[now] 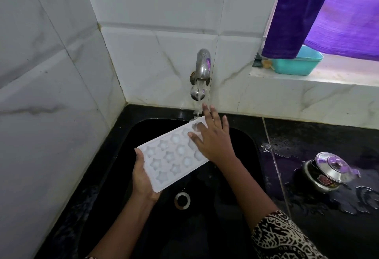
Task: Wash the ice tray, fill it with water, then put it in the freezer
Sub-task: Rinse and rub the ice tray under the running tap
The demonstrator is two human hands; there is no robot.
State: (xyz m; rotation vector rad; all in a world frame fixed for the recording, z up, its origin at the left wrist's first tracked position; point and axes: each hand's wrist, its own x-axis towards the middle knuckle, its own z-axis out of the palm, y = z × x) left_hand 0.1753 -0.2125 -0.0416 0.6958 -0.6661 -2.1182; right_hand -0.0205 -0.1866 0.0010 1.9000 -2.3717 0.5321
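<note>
My left hand (143, 178) grips the near end of the ice tray (170, 160); my right hand (213, 139) lies spread on the far end.

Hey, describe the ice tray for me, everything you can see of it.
The ice tray is a white rectangular mould, plastic or silicone by its look, with star-shaped and round cavities facing up. It is held over the black sink, its far end under water running from the tap. The left hand grips its near end; the right hand rests on the far end, fingers spread.
</note>
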